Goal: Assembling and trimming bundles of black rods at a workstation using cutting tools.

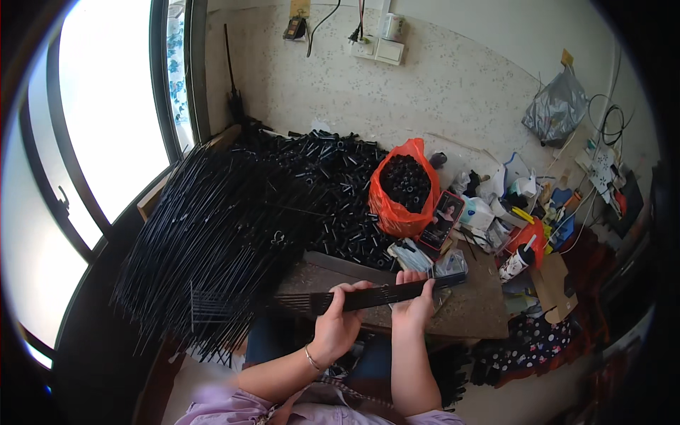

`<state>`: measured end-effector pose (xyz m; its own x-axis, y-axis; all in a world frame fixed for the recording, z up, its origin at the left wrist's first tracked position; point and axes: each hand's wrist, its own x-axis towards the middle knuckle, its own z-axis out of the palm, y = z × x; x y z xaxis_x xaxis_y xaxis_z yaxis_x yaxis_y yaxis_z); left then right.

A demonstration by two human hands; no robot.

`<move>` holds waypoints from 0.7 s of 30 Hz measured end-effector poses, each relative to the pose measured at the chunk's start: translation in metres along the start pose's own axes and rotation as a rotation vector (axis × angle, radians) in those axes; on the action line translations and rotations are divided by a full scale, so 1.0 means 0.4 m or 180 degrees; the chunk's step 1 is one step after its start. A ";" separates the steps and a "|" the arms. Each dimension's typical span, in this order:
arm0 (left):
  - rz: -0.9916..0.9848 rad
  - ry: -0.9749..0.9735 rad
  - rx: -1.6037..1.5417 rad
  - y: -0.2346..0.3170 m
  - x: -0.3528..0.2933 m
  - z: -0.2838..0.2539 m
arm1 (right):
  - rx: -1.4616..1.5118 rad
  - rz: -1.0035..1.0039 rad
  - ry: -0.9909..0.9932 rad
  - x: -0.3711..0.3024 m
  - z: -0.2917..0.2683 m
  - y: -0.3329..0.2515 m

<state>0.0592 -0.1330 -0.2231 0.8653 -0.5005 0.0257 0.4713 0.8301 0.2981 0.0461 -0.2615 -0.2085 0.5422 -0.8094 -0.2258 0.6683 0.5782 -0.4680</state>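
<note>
Both my hands hold a flat bundle of thin black rods (296, 303) with dark sleeve-like tubes (379, 295) side by side along its right part. My left hand (338, 320) grips the bundle near its middle, thumb on top and fingers wrapped around. At its right end my right hand (414, 304) is turned palm up beneath it, thumb over the front edge and fingertips behind. The rods' left ends stick out over a big pile of long thin black rods (219, 227). Behind the hands lies a heap of short black tubes (340, 159).
On the wooden table (474, 301) stands an orange-red plastic bag (397, 209) full of small black parts. A phone (443, 221) leans against it. Clutter, a patterned cup (517, 262) and a cardboard box (554, 290) crowd the right side. A window (106, 85) is at left.
</note>
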 end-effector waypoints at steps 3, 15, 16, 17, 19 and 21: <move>-0.1988 -0.0265 0.0110 -0.006 -0.063 -0.030 | -0.0252 -0.0521 -0.0486 -0.030 0.092 -0.080; 0.0145 -0.2382 0.4322 0.167 0.161 0.130 | -0.2517 0.0423 -0.2868 -0.079 -0.212 0.121; 0.0236 -0.2865 0.4773 0.164 0.192 0.088 | -0.2405 0.0685 -0.2883 -0.072 -0.223 0.131; 0.0135 -0.2525 0.4203 0.147 0.188 0.066 | -0.2392 0.0712 -0.2916 -0.062 -0.218 0.133; -0.0479 -0.2372 0.4341 0.161 0.176 0.085 | -0.1489 0.0829 -0.2845 -0.029 -0.209 0.129; -0.0395 -0.3242 0.3785 0.158 0.172 0.104 | -0.1716 0.0149 -0.2437 -0.037 -0.173 0.104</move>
<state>0.1412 -0.1252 -0.1627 0.1272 -0.9047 0.4066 -0.2961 0.3566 0.8861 0.0307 -0.2327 -0.2836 0.8783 -0.3875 0.2799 0.4151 0.3277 -0.8487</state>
